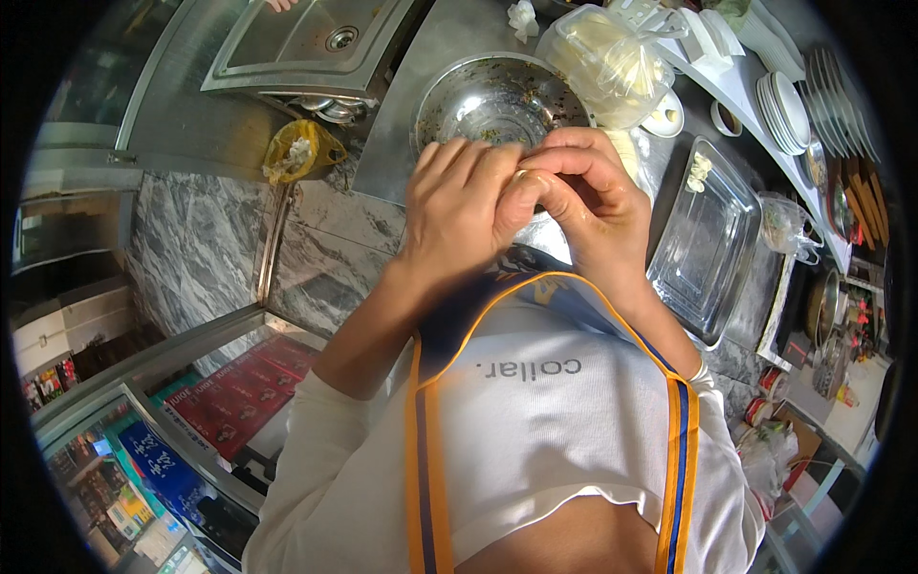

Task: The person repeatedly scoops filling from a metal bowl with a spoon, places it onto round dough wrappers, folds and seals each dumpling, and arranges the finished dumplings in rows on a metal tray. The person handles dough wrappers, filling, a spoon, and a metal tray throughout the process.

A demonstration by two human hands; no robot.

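My left hand [459,197] and my right hand [602,186] meet over the near rim of a steel mixing bowl [459,86]. Their thumbs and fingertips pinch together around a small pale piece of dough [522,173], mostly hidden by the fingers. Green and brown bits of filling cling to the bowl's inner wall. Just beyond my right hand is a stack of pale dough wrappers [622,149], partly covered. Over to the right, a clear rectangular tray [706,251] holds several small folded dumplings [698,173] at its far end.
A knotted plastic bag of pale food [609,64] leans by the bowl, near a white dish [665,118]. Stacked white plates [783,115] line the shelf at right. To the left are a steel sink [287,43] and a yellow bag [301,151]. A person's hand [281,4] shows at the top edge.
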